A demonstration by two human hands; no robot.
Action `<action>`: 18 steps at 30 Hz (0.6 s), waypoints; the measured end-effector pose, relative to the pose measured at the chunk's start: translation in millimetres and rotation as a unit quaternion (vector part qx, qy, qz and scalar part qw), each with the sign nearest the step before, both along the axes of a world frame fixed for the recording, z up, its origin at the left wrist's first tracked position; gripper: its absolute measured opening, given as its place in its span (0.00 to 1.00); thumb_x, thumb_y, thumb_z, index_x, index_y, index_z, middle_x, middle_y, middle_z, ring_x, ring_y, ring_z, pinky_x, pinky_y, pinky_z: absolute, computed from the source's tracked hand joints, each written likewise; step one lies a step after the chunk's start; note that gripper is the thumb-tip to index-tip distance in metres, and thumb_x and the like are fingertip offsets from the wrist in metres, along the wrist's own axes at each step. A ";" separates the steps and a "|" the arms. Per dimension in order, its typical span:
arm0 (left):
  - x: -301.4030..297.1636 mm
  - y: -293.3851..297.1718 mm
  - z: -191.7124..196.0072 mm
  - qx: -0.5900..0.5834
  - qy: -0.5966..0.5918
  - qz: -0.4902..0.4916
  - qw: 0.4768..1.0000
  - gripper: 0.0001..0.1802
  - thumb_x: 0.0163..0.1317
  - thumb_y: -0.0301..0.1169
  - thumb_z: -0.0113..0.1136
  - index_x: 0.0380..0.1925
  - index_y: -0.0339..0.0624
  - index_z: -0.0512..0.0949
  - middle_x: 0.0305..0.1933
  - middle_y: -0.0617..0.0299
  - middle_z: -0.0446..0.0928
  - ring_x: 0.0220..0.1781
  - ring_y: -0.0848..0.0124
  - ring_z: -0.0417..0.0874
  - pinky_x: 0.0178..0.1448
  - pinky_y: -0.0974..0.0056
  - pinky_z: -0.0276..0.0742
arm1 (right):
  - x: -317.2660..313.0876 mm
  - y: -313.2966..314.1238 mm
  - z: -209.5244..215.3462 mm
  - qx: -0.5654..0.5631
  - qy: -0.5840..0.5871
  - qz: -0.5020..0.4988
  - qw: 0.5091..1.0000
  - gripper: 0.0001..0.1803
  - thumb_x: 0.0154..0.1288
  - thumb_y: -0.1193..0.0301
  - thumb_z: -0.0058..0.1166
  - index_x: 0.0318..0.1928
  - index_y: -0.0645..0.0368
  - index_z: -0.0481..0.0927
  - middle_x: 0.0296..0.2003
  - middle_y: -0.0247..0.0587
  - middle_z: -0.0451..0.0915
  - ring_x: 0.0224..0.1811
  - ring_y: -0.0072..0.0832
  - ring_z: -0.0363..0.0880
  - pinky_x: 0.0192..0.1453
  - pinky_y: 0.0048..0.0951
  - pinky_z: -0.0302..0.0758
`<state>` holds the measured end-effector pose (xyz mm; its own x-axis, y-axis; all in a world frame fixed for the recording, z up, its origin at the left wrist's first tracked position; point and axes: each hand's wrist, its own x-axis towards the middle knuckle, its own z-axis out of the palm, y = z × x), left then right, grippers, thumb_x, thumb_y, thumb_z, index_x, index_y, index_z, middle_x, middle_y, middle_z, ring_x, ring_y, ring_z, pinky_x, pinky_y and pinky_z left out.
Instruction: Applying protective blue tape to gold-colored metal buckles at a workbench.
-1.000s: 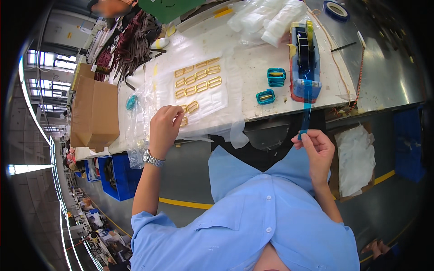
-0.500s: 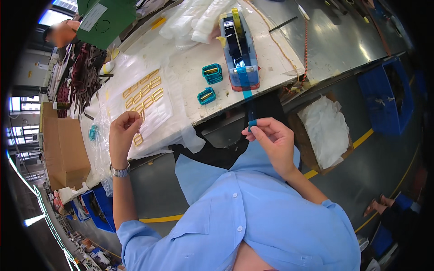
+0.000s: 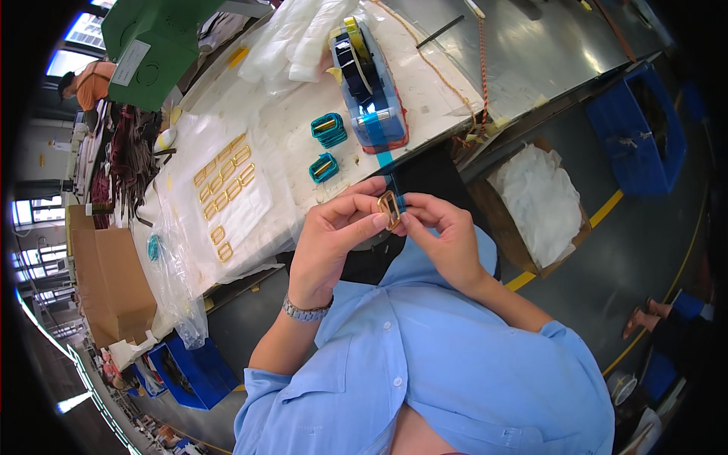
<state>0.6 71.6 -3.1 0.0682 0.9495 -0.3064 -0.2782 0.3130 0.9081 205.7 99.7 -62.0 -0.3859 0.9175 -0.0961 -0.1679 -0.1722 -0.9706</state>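
Observation:
My left hand [image 3: 334, 235] pinches a gold rectangular metal buckle [image 3: 389, 209] in front of my chest. My right hand [image 3: 444, 231] holds the end of a blue tape strip [image 3: 387, 163] against that buckle. The strip runs up to a blue tape dispenser [image 3: 371, 87] at the table's near edge. Two buckles wrapped in blue tape [image 3: 326, 148] lie left of the dispenser. Several bare gold buckles [image 3: 224, 178] lie in rows on a clear plastic sheet [image 3: 227, 220] farther left.
Crumpled white plastic bags [image 3: 296, 38] lie beyond the dispenser. A cardboard box with white sheets [image 3: 542, 205] and a blue crate [image 3: 641, 129] stand on the floor to the right. Cardboard boxes [image 3: 114, 280] sit at the left. Another person [image 3: 87, 83] works at the far left.
My left hand lifted from the plastic sheet with a gold buckle and came to my right hand. The right hand drew the tape end to the buckle. The view tilted.

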 end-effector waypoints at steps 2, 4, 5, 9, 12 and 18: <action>0.9 3.2 -4.5 -0.014 -0.005 -0.003 1.000 0.07 0.69 0.26 0.75 0.44 0.35 0.91 0.71 0.48 0.81 0.81 0.62 0.73 0.79 0.56 0.71 | -0.4 0.6 0.2 0.015 -0.009 -0.004 1.000 0.16 0.78 0.80 0.61 0.62 0.72 0.83 0.44 0.45 0.94 0.46 0.23 0.93 0.53 0.26 0.88; 1.9 3.8 -8.9 -0.019 0.006 0.004 1.000 0.05 0.71 0.25 0.73 0.43 0.35 0.90 0.65 0.49 0.85 0.83 0.61 0.71 0.81 0.55 0.68 | -0.1 1.2 1.5 0.025 -0.008 -0.002 1.000 0.16 0.78 0.80 0.62 0.61 0.72 0.84 0.44 0.46 0.94 0.45 0.23 0.93 0.53 0.26 0.88; 1.5 4.0 -11.7 -0.020 0.008 0.001 1.000 0.05 0.71 0.25 0.73 0.43 0.35 0.90 0.65 0.49 0.85 0.83 0.61 0.71 0.81 0.55 0.68 | 0.4 0.9 1.9 0.024 -0.007 -0.005 1.000 0.16 0.78 0.80 0.62 0.61 0.72 0.84 0.44 0.46 0.94 0.45 0.23 0.93 0.53 0.26 0.88; 2.0 5.4 -16.3 -0.023 0.022 0.014 0.999 0.06 0.70 0.27 0.75 0.43 0.35 0.91 0.61 0.51 0.87 0.76 0.66 0.77 0.76 0.58 0.71 | 2.3 1.8 4.1 0.022 -0.020 0.003 1.000 0.16 0.78 0.80 0.61 0.62 0.72 0.85 0.44 0.45 0.94 0.46 0.23 0.93 0.53 0.26 0.88; 3.1 7.5 -16.8 -0.039 0.011 0.020 0.999 0.06 0.71 0.27 0.74 0.44 0.36 0.91 0.58 0.54 0.88 0.70 0.68 0.81 0.74 0.60 0.73 | 3.1 2.4 3.2 0.005 -0.009 0.012 1.000 0.16 0.78 0.80 0.60 0.62 0.72 0.85 0.44 0.44 0.94 0.47 0.24 0.93 0.54 0.26 0.88; -2.4 7.1 -19.9 -0.051 -0.002 0.004 0.999 0.12 0.76 0.26 0.69 0.55 0.30 0.87 0.56 0.55 0.89 0.58 0.71 0.88 0.69 0.63 0.80 | 2.0 0.9 5.1 -0.037 0.023 0.032 0.999 0.16 0.83 0.77 0.57 0.64 0.71 0.84 0.45 0.41 0.93 0.47 0.21 0.90 0.55 0.25 0.86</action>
